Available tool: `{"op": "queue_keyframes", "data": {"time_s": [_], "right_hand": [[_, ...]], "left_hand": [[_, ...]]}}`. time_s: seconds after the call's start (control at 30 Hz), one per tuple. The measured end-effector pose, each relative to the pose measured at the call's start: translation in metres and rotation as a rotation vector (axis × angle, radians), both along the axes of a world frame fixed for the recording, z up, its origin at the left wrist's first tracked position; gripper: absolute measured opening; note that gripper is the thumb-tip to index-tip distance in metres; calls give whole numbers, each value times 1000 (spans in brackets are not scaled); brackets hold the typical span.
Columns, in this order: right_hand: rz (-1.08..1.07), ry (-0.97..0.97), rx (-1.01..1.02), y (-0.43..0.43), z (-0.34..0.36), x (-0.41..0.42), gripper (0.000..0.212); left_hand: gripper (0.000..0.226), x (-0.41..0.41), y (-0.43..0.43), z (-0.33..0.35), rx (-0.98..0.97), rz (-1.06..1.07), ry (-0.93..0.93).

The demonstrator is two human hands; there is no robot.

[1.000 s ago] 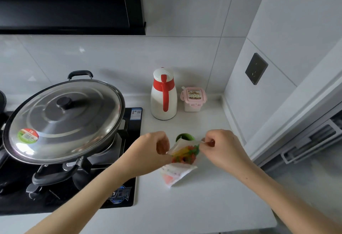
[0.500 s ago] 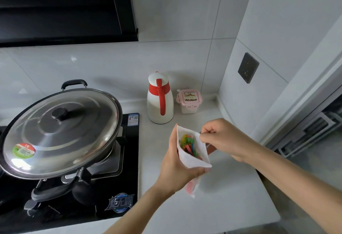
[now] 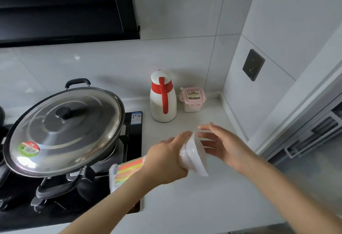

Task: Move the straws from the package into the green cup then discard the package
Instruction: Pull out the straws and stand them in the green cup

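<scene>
My left hand (image 3: pixel 166 161) grips the straw package (image 3: pixel 193 158) around its middle and holds it tilted, nearly lying flat above the counter. The white open end points right. Coloured straws (image 3: pixel 129 169) in orange, yellow, green and pink show through the clear lower end, which sticks out left of my wrist. My right hand (image 3: pixel 222 145) hovers just right of the open end, fingers spread, holding nothing. The green cup is hidden behind my hands.
A large wok with a steel lid (image 3: pixel 63 130) sits on the black stove (image 3: pixel 133 134) at left. A white and red jug (image 3: pixel 162 98) and a pink-lidded container (image 3: pixel 192 99) stand at the back. White walls close the right side, with a dark socket (image 3: pixel 253 65).
The left hand has tipped the package from upright to nearly flat, mouth to the right. The right hand let go of the package's rim and opened its fingers.
</scene>
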State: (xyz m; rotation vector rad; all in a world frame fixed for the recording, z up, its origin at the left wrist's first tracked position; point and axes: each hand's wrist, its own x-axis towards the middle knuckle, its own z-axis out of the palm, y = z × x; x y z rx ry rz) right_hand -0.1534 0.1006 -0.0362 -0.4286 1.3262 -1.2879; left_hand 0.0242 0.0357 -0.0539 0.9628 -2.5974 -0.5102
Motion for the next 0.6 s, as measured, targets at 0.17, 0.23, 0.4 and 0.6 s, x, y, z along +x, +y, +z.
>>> {"op": "queue_keyframes", "data": {"time_s": [0.17, 0.23, 0.4, 0.6], "right_hand": [[-22, -353, 164, -10, -46, 9, 42], [-16, -445, 236, -11, -63, 14, 44], [4, -563, 261, -10, -92, 17, 45], [104, -601, 342, -9, -108, 28, 45]], "left_hand": [[87, -10, -13, 6, 103, -62, -553], [81, -18, -16, 9, 143, -69, -738], [78, -40, -11, 11, 375, -61, -1027], [82, -28, -14, 4, 507, -16, -1178]]}}
